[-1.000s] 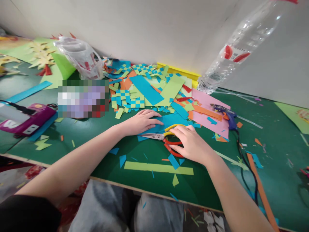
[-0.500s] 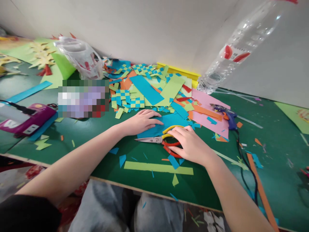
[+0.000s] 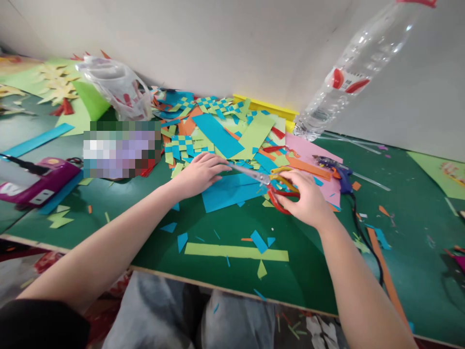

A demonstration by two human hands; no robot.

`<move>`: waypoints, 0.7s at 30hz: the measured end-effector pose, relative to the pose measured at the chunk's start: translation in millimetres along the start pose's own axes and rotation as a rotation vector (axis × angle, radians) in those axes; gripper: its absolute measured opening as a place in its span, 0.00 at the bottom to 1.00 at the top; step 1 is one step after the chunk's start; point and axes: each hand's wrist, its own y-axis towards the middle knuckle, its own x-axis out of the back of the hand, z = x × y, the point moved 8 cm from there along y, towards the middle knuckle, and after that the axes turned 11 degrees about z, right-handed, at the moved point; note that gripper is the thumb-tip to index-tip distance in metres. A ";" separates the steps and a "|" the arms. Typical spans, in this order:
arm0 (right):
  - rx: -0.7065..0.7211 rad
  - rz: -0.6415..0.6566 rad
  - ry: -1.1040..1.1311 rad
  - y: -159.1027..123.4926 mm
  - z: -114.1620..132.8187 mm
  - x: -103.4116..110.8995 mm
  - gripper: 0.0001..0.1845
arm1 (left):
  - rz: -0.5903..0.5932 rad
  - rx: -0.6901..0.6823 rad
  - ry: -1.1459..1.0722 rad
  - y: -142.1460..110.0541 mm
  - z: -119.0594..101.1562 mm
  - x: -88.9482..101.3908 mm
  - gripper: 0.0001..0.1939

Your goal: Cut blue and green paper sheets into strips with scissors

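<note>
My right hand [image 3: 307, 198] holds a pair of scissors [image 3: 269, 180] by its yellow and red handles. The blades look closed and point left, their tip close to the fingers of my left hand [image 3: 201, 175]. That hand rests palm down at the front edge of the paper pile, fingers loosely stretched out. Its fingertips lie by the top left of a blue paper sheet [image 3: 228, 193], which is flat on the table under the blades. Whatever is beneath the left palm is hidden. Behind both hands spreads a heap of blue and green strips with woven checkered pieces [image 3: 181, 145].
A green strip [image 3: 236, 251] and small scraps lie near the table's front edge. On the right, a glue gun [image 3: 343, 177] with a cord rests by pink paper [image 3: 308, 148]; a large plastic bottle [image 3: 348, 77] stands behind. At left are a purple power strip [image 3: 43, 182] and plastic bag [image 3: 119, 87].
My right hand has lifted the scissors up and to the right, and the blades have swung to point up-left. My left hand has slid slightly left and up, off the blue sheet's middle.
</note>
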 end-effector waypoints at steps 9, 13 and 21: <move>-0.334 -0.282 -0.318 -8.5 -30.8 16.0 0.18 | 0.055 -0.042 0.059 -1.2 -19.9 -3.9 0.22; -0.440 -0.243 -0.373 -10.5 -44.2 9.1 0.19 | 0.062 -0.027 0.081 -0.7 -16.4 -6.6 0.21; -0.516 -0.157 -0.378 -11.0 -58.5 -5.2 0.21 | -0.015 -0.040 0.122 -3.4 -14.6 0.1 0.15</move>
